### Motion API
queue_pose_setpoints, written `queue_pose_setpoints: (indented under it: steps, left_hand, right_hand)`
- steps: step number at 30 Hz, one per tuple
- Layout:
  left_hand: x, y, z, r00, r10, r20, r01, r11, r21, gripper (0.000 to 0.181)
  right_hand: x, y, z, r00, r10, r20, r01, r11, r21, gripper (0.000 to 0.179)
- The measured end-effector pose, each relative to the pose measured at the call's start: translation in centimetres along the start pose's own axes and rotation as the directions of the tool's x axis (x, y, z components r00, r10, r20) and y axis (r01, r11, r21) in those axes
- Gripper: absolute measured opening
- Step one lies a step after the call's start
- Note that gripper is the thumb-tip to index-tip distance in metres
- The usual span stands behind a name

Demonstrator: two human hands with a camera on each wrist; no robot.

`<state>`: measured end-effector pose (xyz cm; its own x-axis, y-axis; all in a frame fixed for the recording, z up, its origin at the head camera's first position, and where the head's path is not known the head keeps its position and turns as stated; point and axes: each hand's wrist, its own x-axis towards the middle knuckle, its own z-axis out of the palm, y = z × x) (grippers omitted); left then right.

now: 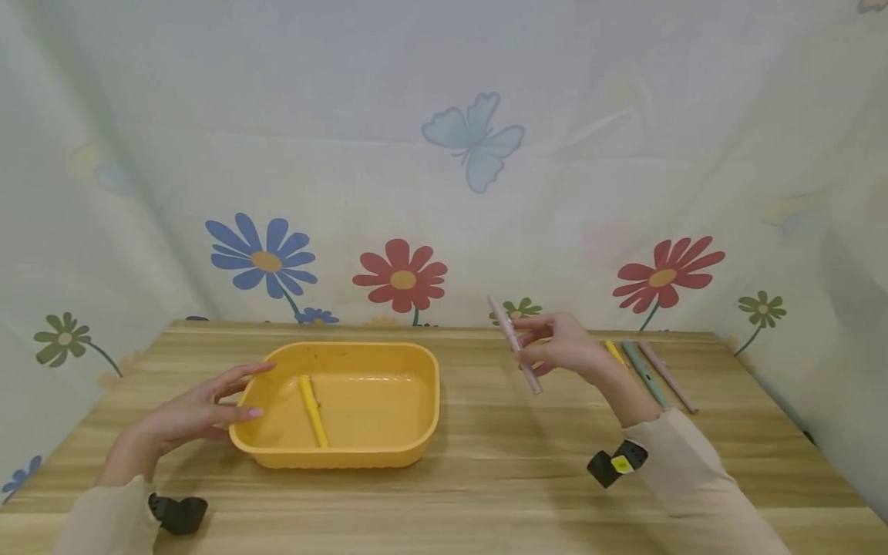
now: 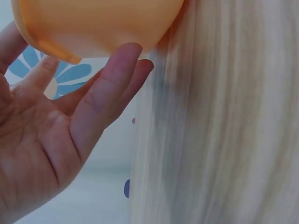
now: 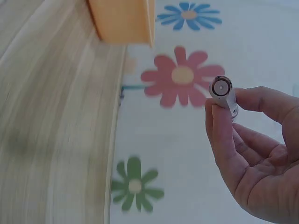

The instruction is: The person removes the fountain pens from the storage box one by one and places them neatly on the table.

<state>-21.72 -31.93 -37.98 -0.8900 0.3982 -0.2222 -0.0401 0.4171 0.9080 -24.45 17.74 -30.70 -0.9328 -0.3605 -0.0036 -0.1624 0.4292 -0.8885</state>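
A yellow plastic basin [image 1: 347,460] stands on the table, left of the middle. My left hand [image 1: 197,408] grips its left end, thumb and forefinger at the rim, other fingers against the outer wall in the left wrist view. Inside the basin lies a yellow pen [image 1: 314,412], slanted. My right hand [image 1: 565,347] pinches a pale pink pen [image 1: 513,339] between thumb and fingers, above the table and right of the basin. The pen is tilted; its round end [image 3: 221,87] faces the right wrist camera.
Right of my right hand lie a yellow pen [image 1: 614,353], a green pen [image 1: 645,374] and a mauve pen [image 1: 667,378], side by side and partly behind the forearm. A flowered cloth [image 1: 333,185] hangs behind the wooden table [image 1: 486,501].
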Motion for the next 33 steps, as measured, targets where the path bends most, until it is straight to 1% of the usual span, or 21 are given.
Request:
queue_pose_setpoints:
  steps: [5,12,17,24,28,33]
  left_hand:
    - [-0.2,0.0,0.0,0.999,0.030,0.020,-0.030,1.000,0.005,0.070]
    - [-0.1,-0.2,0.2,1.000,0.018,0.025,-0.018,1.000,-0.004,0.070]
    - [0.1,-0.3,0.2,1.000,0.016,0.024,-0.016,1.000,-0.001,0.071]
    - [0.1,0.0,0.2,0.999,0.033,0.024,-0.033,0.999,-0.021,0.071]
    - [0.2,0.1,0.3,1.000,0.019,0.016,-0.019,0.999,-0.034,0.071]
    - [0.3,0.0,0.5,1.000,0.006,0.008,-0.006,0.999,-0.037,0.071]
  right_hand:
    - [-1.4,1.9,-3.6,0.998,0.041,-0.051,-0.043,0.998,-0.038,0.059]
    - [-3.6,4.0,-7.5,0.987,0.094,-0.132,-0.110,0.987,-0.116,0.063]
    - [-4.9,5.8,-10.0,0.979,0.111,-0.173,-0.136,0.981,-0.139,0.063]
    - [-5.9,8.7,-12.6,0.964,0.157,-0.213,-0.205,0.951,-0.231,0.065]
    - [-6.4,10.1,-13.7,0.957,0.176,-0.233,-0.235,0.938,-0.256,0.063]
    - [-6.9,11.8,-14.8,0.952,0.189,-0.242,-0.253,0.929,-0.269,0.061]
